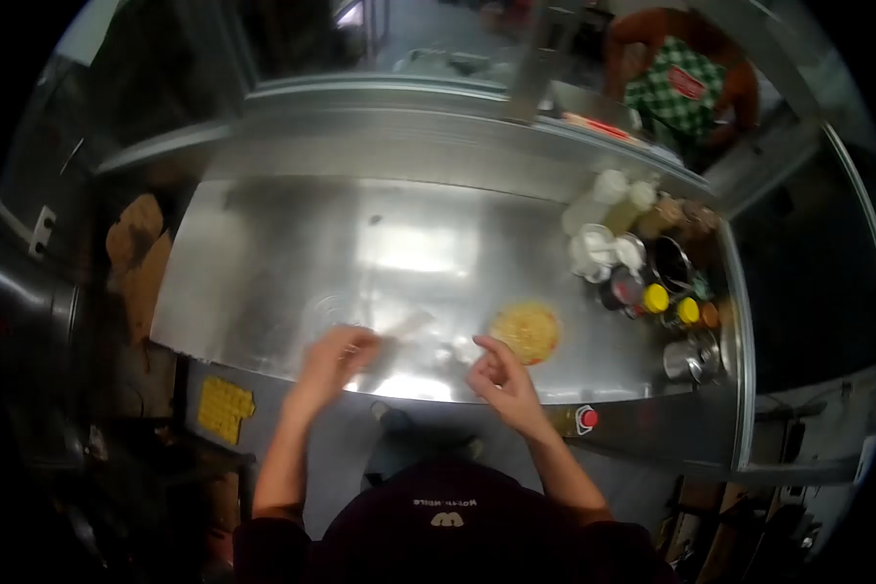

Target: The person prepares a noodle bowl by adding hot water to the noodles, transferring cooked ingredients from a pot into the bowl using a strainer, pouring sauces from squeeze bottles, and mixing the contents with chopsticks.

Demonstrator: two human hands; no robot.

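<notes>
My left hand [336, 362] is over the front part of the steel counter [282, 253], its fingers curled together. Beside its fingertips shows a pale, see-through blurred strip [409, 326]; I cannot tell whether the hand grips it. My right hand [503, 378] has its index finger stretched out and the thumb apart, with nothing visible between them. Just beyond that hand, a round portion of yellow food [528, 329] with reddish bits lies on the counter. The index fingertip is close to its left edge.
Squeeze bottles [599, 200], white tubs [594, 251], yellow-capped jars [655, 298] and a metal canister [689, 360] crowd the counter's right end. A red-capped bottle [585, 420] stands below the front edge. Behind the glass is a person in a green checked apron [676, 88].
</notes>
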